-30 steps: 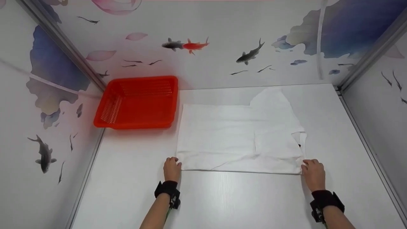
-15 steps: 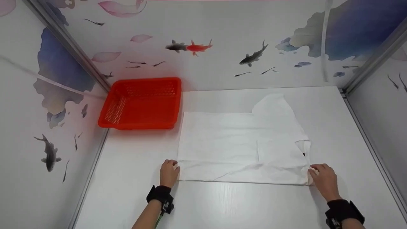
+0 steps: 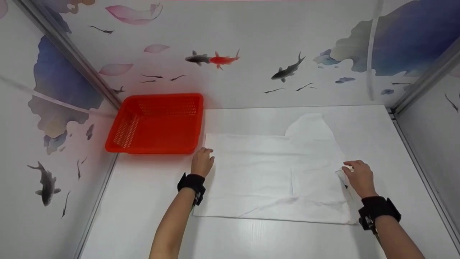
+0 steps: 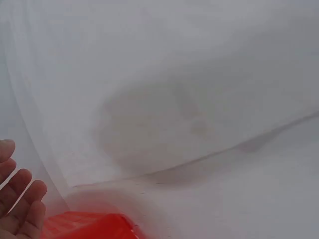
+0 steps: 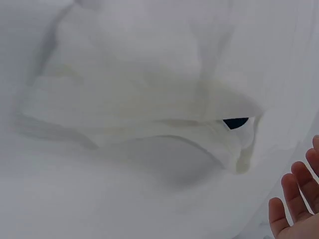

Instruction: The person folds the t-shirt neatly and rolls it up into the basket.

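Note:
A white T-shirt (image 3: 251,172) lies spread on the white table, its near side folded inward in a long strip. One sleeve (image 3: 309,126) sticks out at the far right, and the neckline with a dark label (image 5: 235,122) faces right. My left hand (image 3: 202,162) hovers by the shirt's left hem, fingers loosely bent and holding nothing; they also show in the left wrist view. Over the neckline end is my right hand (image 3: 360,178), its fingers apart from the cloth in the right wrist view (image 5: 299,199) and relaxed.
A red plastic basket (image 3: 154,149) with perforated sides stands at the back left, just beyond my left hand. White walls printed with fish (image 3: 287,70) and petals enclose the table (image 3: 143,223) at the back and both sides.
Both hands have let go of the shirt's near corners and moved away from me along its left and right ends. The shirt has shifted toward me.

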A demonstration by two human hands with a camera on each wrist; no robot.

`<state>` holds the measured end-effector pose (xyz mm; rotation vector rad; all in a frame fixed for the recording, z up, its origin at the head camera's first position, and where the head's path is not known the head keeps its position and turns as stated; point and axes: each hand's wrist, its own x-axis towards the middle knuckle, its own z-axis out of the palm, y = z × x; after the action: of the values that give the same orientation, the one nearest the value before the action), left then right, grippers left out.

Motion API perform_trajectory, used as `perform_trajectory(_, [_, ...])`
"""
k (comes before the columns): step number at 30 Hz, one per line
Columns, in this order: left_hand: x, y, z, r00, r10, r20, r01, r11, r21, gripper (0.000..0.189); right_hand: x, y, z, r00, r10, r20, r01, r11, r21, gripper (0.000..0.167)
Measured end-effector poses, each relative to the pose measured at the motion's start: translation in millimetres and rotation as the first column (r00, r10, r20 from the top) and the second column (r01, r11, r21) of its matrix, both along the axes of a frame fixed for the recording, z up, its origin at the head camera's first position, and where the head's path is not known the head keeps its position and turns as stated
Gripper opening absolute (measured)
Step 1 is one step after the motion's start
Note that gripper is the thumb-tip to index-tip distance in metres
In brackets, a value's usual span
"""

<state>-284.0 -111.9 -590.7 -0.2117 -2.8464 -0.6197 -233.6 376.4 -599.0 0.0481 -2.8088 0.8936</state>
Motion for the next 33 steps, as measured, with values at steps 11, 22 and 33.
perform_trajectory(11, [-69.8,26.1,11.7,0.96,0.133,0.245,-0.087,0.979,-0.187,0.028,-63.8,2,1.5,0.985,-0.014,0.171,0.026,0.997,-0.071,0.032])
perform_trajectory(22, [-101.2,31.3,-1.3,0.939,0.172,0.297,-0.079,0.95,-0.301,0.023,-106.3,-3,-0.6,0.967,-0.063,0.246,0.092,0.99,-0.108,0.038])
perform_trajectory(33, [-112.5,24.5,-25.1,0.936,0.178,0.304,0.09,0.714,-0.694,0.033,-137.4,-3,-17.4,0.888,-0.051,0.457,0.157,0.967,-0.198,0.054])
